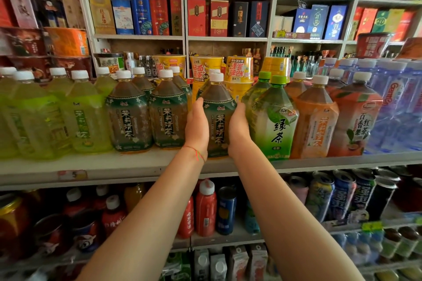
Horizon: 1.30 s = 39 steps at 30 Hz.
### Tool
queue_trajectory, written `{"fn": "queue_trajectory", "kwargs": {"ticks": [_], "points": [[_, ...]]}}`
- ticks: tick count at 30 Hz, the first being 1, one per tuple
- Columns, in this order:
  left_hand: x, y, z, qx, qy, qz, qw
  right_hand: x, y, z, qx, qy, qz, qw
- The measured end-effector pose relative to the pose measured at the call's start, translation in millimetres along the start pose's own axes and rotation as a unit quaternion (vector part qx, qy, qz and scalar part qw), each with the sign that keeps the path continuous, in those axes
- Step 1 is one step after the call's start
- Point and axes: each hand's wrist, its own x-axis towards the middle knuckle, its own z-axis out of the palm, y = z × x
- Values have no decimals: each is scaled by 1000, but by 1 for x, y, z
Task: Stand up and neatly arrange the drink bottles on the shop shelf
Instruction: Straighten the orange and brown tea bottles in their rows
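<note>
Stood upright near the front edge of the white, flat shelf (137,164), between two dark jasmine bottles (148,116) on the left and a green tea bottle (274,121) just beside on the right: the held bottle (219,107), dark tea in clear faceted plastic, glossy label, ribbed white cap. Clasped from both sides, left hand (197,128) and right hand (238,125) curled round its body, fingertips hidden behind. Likely risks: toppled off the edge if pulled forward; knocked into the tight neighbours if shoved; slipped on smooth plastic.
</note>
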Motion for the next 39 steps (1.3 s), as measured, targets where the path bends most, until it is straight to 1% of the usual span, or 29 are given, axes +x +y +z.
{"fn": "queue_trajectory", "kwargs": {"ticks": [6,9,12,16,19,22,23,27,30,33,35,39], "points": [[-12,-4,-4,-13,-15,-12,1000,-22,5,-8,-17,9,-2,1000],[-18,-6,-5,-14,-16,-2,1000,-31,5,-11,-47,20,-10,999],[-15,-12,-8,-14,-13,-9,1000,-35,3,-16,-70,24,-19,997],[-37,7,-10,-5,-21,-31,999,-40,1,-15,-98,14,-27,995],[-55,21,-9,5,-52,-17,999,-44,0,-14,-120,-1,-45,992],[-56,21,-11,7,-58,-17,998,-46,-7,-18,-143,-14,-97,985],[-57,21,-11,3,-56,-19,998,-46,-12,-18,-139,-16,-100,985],[-61,18,-10,10,-36,-3,999,-32,-29,-11,-96,-46,-53,993],[-57,18,-10,1,-41,5,999,7,-19,-10,-42,-73,-17,996],[-55,19,-11,-5,-65,0,998,16,-12,-12,-44,-71,-5,997],[-52,19,-12,1,-63,7,998,5,-16,-12,-36,-73,-4,997],[-45,15,-16,14,-58,30,998,-1,-17,-14,-55,-75,-1,996]]}}
